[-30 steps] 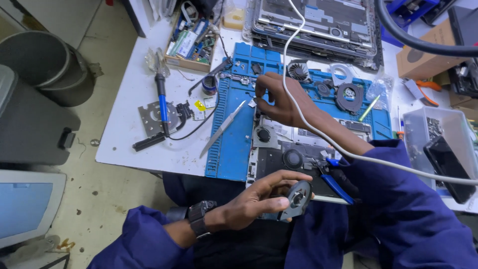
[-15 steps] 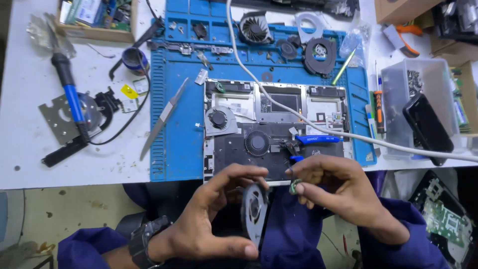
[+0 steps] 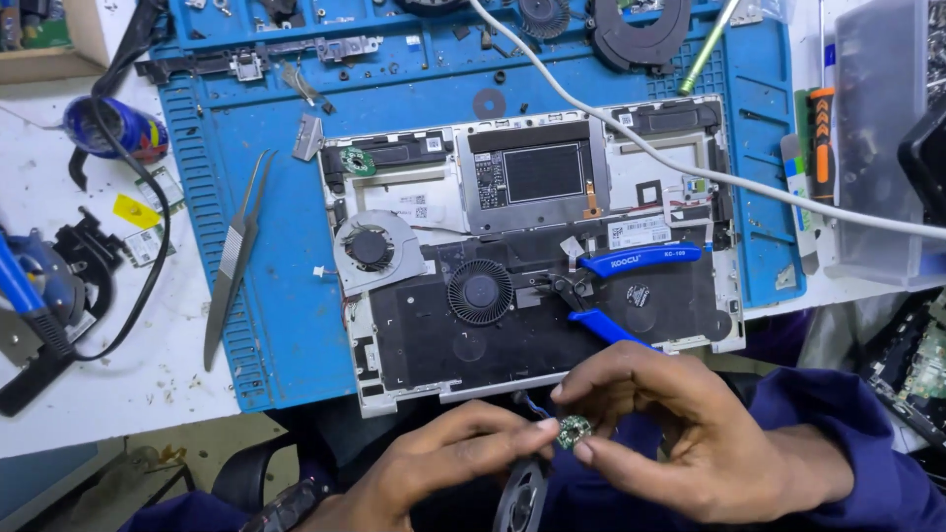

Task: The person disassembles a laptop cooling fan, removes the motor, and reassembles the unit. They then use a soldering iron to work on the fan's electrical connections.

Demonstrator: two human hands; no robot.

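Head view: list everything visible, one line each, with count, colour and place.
Small round circuit part: one, green, pinched between both hands.
Fan: one, dark, under the hands.
Opened laptop: one, silver and black, on the mat.
Cutters: one, blue-handled, on the laptop.
Mat: one, blue, on the white table.
Tweezers: one, silver, mat's left edge.
Cable: one, white, across the laptop.
Screwdriver: one, orange and black, right.
Left hand: bottom centre.
Right hand: bottom right, blue sleeve.
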